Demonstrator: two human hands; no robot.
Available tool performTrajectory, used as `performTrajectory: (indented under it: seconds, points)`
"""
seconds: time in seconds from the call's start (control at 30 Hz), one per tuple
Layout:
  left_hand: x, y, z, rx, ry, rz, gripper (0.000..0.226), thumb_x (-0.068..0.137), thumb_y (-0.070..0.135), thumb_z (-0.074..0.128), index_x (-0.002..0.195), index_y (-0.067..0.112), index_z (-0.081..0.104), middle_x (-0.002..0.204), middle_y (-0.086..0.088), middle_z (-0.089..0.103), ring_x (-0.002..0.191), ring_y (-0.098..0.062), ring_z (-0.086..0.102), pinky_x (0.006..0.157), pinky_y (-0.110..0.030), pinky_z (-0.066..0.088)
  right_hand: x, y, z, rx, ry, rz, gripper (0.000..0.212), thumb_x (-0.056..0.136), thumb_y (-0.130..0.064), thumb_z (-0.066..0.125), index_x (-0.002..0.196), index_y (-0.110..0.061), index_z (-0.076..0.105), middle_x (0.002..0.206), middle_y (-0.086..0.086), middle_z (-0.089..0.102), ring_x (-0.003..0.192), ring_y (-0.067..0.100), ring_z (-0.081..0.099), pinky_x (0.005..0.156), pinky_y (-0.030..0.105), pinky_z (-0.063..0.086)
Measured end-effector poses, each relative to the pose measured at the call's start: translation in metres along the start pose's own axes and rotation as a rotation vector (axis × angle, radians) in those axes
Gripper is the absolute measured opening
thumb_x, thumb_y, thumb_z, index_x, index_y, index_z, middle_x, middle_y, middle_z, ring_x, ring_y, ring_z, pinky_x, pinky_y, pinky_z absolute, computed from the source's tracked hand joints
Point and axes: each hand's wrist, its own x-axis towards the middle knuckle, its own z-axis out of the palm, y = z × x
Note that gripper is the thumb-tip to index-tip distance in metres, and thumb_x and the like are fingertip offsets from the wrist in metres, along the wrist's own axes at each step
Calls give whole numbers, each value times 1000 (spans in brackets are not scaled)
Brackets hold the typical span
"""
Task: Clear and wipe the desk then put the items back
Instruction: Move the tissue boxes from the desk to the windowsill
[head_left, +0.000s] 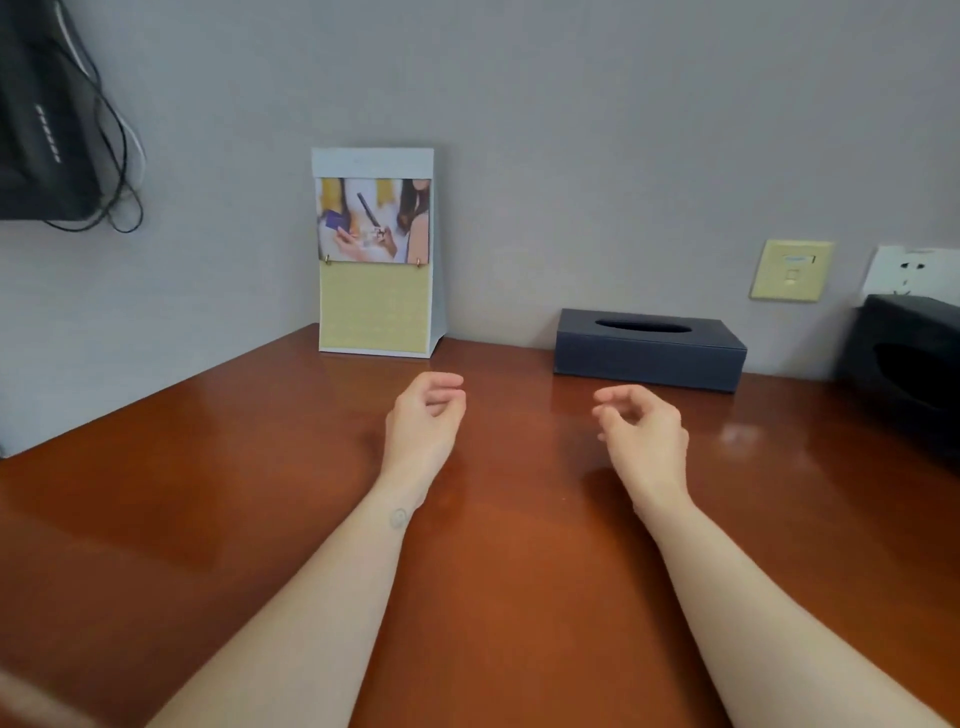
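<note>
"Brown shiny wood, is that the desk (493, 571) we must wipe?"

"Yes. It fills the whole bottom of the view, from 9 o'clock round to 3 o'clock."

"What are the hands doing?"

"The left hand (423, 415) and the right hand (641, 431) float just above the middle of the desk. Their fingers are loosely bent and they hold nothing. I see no cloth."

"Why do they float there?"

"I think they are ready to reach for something. The picture stand (376, 254) is at 12 o'clock, just past the left hand. The blue tissue box (649, 351) is at 1 o'clock, just past the right hand."

"Why are those two right at the back?"

"My guess is they sit by the wall so they don't get in the way."

"Let's count!"

"Two hands. One picture stand. One blue tissue box. One black box (909, 364) at 3 o'clock, partly cut off."

"And on the wall?"

"One yellow wall plate (791, 270) and one white socket (909, 270) at 2 o'clock. One black gadget (41, 130) with dangling cables (119, 171) at 10 o'clock."
</note>
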Motion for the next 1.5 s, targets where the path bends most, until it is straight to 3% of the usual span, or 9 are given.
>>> performTrajectory:
  seconds: [0.13,0.27,0.47,0.67,0.8,0.97,1.17,1.33,1.5]
  points:
    - [35,2,42,189,42,170,18,91,15,55,97,29,65,91,9,69,90,-9,67,83,-31,55,43,22,-18,18,177,75,18,91,-15,56,97,-27,68,93,-5,68,86,17,66,63,21,43]
    - [57,5,92,320,0,305,15,93,20,53,99,29,63,93,10,67,88,-10,64,74,-23,45,81,41,-35,-28,271,110,26,89,-13,57,111,-22,65,108,0,67,99,19,60,87,31,48]
    - [93,-2,140,388,74,369,22,94,20,53,115,24,58,107,5,66,95,-18,64,81,-34,51,136,67,-44,-106,291,181,54,87,-17,62,138,-11,47,138,11,50,128,27,46,105,32,36]
    - [122,-15,167,368,-156,151,61,94,33,58,146,18,31,147,-3,45,131,-23,48,106,-38,40,168,79,-48,-69,326,287,64,85,-19,62,141,-5,36,143,18,33,126,36,41,103,38,41]
    - [122,-17,166,309,-299,86,52,93,34,60,141,18,46,136,-1,56,126,-18,52,99,-27,40,170,81,-48,-8,252,331,51,82,-21,61,128,-4,48,128,15,56,115,33,54,81,29,41]
    - [103,-9,151,215,-195,49,49,89,38,67,130,15,53,122,2,60,115,-14,55,90,-23,41,150,75,-59,-16,263,302,51,80,-35,63,124,-9,55,123,11,60,114,30,55,92,33,47]
    - [61,0,118,216,-189,34,103,58,83,64,138,20,51,130,1,58,117,-16,57,99,-38,50,104,63,-84,-71,214,241,47,86,-53,59,111,-14,68,110,6,63,100,23,56,85,30,43]
    - [10,13,94,243,-218,61,66,77,63,67,129,24,59,122,4,59,109,-12,56,89,-29,49,58,54,-118,-102,175,239,53,90,-51,54,128,-14,56,128,7,57,116,27,53,87,31,39]
    - [-43,28,74,192,-282,49,52,81,52,70,122,24,57,121,9,63,113,-10,58,96,-33,51,11,43,-146,-39,140,288,52,93,-45,51,135,-15,43,132,10,52,100,20,46,84,30,35]
